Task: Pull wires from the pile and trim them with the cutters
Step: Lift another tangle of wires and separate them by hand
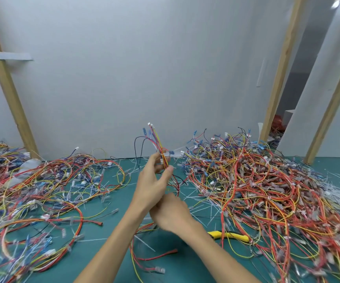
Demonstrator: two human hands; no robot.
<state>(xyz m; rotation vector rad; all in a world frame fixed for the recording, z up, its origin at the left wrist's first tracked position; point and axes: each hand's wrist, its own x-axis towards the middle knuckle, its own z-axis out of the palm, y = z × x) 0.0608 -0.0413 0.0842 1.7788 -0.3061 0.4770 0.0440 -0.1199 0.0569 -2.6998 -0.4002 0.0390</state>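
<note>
Here, the left hand (152, 184) is raised in the middle of the frame. Its thumb and fingers (154, 159) pinch a bunch of wires (160, 145) that stands almost straight up. The bunch has red, yellow, blue and dark wires, with small white and blue plugs at the top ends. Some of its red wires hang down below the hand. The right hand (171, 214) is just under the left wrist, touching it or very close, and we see its back. It is blurry, so I cannot tell if its fingers are holding a wire or are loose. The cutters (229, 235) have yellow handles. They lie flat on the green surface (107, 248) in the lower right part of the frame, just beside the right arm and apart from both hands. Thin wires cross over the handles. The big pile (257, 190) of wires fills the right side of the frame. It is mostly red and yellow, and its back edge is near the white wall (124, 68). More loose wires (34, 188) are spread out on the left side of the surface. Little white cut bits (336, 193) lie here and there on the green, with a thick heap at the far right of the pile. Wooden posts (7, 88) lean against the wall at the upper left and upper right.
</note>
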